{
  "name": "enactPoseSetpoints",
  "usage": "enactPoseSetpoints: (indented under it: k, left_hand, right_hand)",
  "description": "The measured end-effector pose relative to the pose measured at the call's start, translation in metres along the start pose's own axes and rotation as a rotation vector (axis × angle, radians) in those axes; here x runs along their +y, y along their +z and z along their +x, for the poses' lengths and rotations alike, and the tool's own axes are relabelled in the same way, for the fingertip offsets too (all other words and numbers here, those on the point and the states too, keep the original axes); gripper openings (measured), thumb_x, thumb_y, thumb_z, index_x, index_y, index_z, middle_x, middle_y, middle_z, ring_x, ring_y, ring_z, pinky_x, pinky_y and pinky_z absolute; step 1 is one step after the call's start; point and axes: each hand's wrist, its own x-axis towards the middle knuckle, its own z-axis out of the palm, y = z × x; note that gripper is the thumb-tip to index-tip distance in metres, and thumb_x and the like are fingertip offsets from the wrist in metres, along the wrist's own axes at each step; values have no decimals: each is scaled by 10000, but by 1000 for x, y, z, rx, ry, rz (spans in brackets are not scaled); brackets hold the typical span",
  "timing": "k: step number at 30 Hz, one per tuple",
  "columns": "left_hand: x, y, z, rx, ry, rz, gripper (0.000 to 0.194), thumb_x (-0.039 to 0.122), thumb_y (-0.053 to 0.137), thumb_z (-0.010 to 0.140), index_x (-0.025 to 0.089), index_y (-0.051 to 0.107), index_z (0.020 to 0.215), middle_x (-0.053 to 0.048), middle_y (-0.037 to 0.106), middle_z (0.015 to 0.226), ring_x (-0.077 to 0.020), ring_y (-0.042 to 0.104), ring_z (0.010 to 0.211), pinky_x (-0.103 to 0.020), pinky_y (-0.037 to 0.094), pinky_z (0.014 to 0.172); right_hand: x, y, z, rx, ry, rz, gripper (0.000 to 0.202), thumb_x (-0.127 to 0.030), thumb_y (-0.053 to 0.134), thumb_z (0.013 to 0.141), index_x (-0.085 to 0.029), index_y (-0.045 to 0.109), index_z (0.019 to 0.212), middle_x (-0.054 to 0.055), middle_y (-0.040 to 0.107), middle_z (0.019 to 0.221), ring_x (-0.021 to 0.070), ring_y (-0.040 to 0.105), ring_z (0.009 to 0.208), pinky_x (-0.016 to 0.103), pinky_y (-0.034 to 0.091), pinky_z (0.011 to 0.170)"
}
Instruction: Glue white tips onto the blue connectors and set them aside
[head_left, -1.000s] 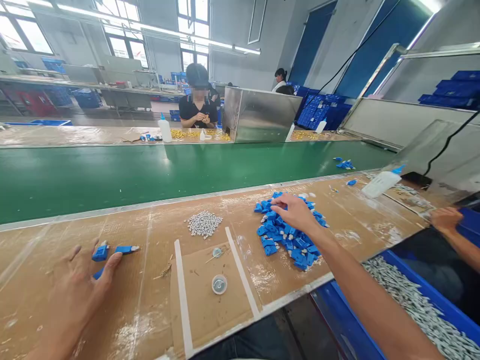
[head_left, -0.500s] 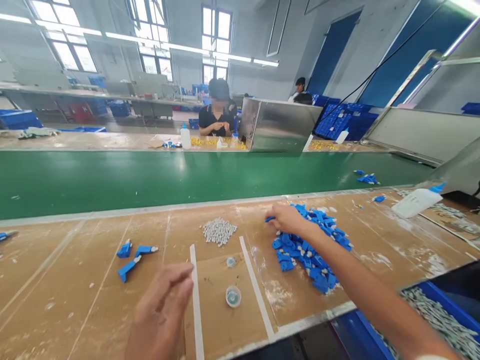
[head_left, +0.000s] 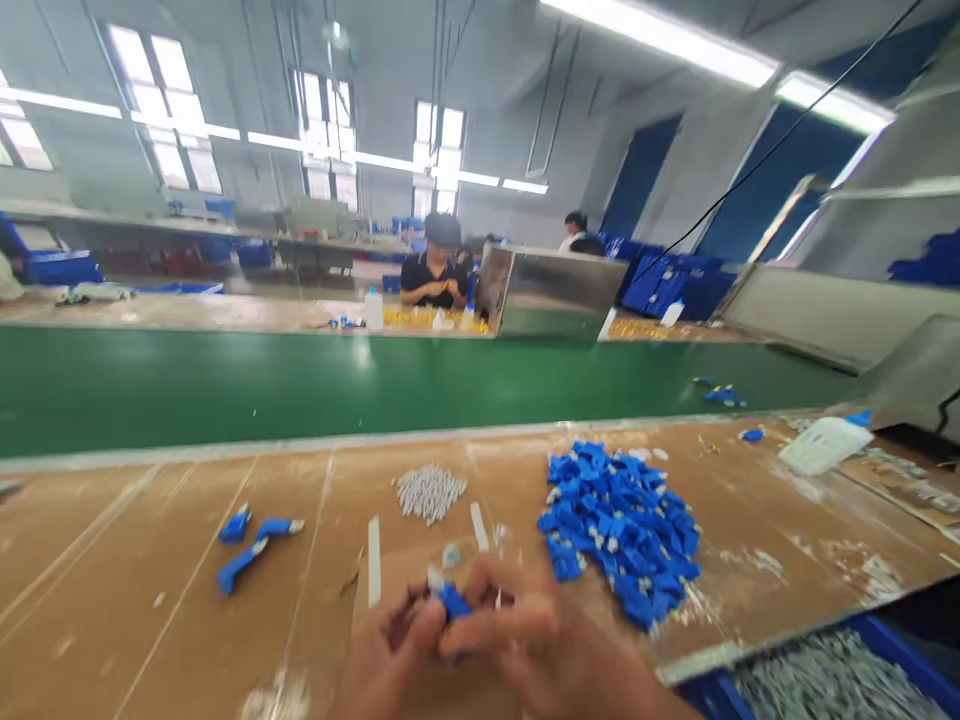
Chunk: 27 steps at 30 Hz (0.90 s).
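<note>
A small blue plastic part [head_left: 453,600] with a whitish tip is held between my two hands, low in the middle of the head view. My left hand [head_left: 397,645] is closed on it from one side, and the fingers of my right hand [head_left: 529,630] close on it from the other. Just beyond my hands lies a small clear blob or cup [head_left: 451,556] on the brown board. A heap of similar blue parts [head_left: 619,530] is right of my hands. Small grey-white pieces [head_left: 430,493] form a pile farther back.
Several loose blue parts [head_left: 241,562] lie on the left of the bench. A green conveyor belt [head_left: 300,385] runs behind the bench. At the right are a white bottle [head_left: 825,445] and a blue bin [head_left: 900,650] of grey pieces. Across the belt sits a person [head_left: 435,275].
My right hand has moved from the blue heap to the middle, bringing a blue part. My left hand has come in from the left and taken hold of it too. The view has tilted upward.
</note>
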Motion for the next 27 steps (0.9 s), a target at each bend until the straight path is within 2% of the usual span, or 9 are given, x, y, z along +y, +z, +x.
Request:
enactPoseSetpoints:
  k: [1,2,5,7,10,14,19,22,27]
  left_hand:
    - [3,-2,-6,19,4,-38,339,498,795,746,190,728,868,-50,719,781,-209,694,778,-265,558,679]
    - [5,-6,-9,27,12,-87,290,460,780,777,190,717,860,-38,698,776,-195,681,769,-241,537,617]
    - [1,-24,-7,123,-9,-185,176,377,755,829,212,699,858,-9,665,813,-158,666,814,-193,520,612]
    - [-6,-36,-4,182,-43,-194,132,338,752,841,223,693,870,6,663,850,-132,662,835,-173,527,665]
    - [-18,-47,-1,211,-61,-201,125,309,765,832,225,685,878,13,663,874,-137,658,831,-206,552,703]
    - [-28,-51,1,195,-67,-239,119,319,758,840,245,677,887,21,667,889,-154,662,858,-264,567,742]
    - [-40,-53,3,246,-72,-264,336,389,856,708,193,659,896,12,632,847,-135,638,771,-257,554,726]
    - [-40,-53,5,257,-85,-263,365,414,867,685,194,670,900,1,629,845,-142,619,769,-258,557,732]
    - [-41,-59,4,284,-61,-307,440,386,914,617,146,692,911,-13,670,836,-143,645,771,-238,574,735]
  right_hand:
    - [2,-3,-8,-24,-9,-43,187,-415,746,815,-442,801,991,10,711,953,236,646,841,385,504,764]
    - [7,-6,-15,-6,13,-35,240,-406,772,809,-390,798,1047,16,713,885,213,632,773,359,501,728]
    - [38,-11,-26,330,190,-13,246,-409,765,824,-265,795,1021,27,725,834,192,626,745,324,494,707]
    - [60,-6,-27,426,311,-11,267,-432,762,813,-211,787,960,51,746,869,209,651,787,338,508,741]
    - [77,10,-24,354,371,54,323,-458,764,793,-172,762,942,61,749,852,209,659,777,339,517,735]
    - [81,28,-24,265,395,98,346,-486,756,801,-157,720,902,42,719,804,172,623,708,299,489,671]
    - [88,34,-26,269,456,66,346,-507,721,826,-165,690,871,26,679,761,154,574,658,270,434,609]
    - [88,37,-22,279,452,38,320,-490,708,833,-171,690,836,22,659,732,160,560,649,272,421,607]
    - [87,52,-15,330,394,-166,177,-336,671,865,-190,712,775,28,651,747,179,592,686,279,431,643]
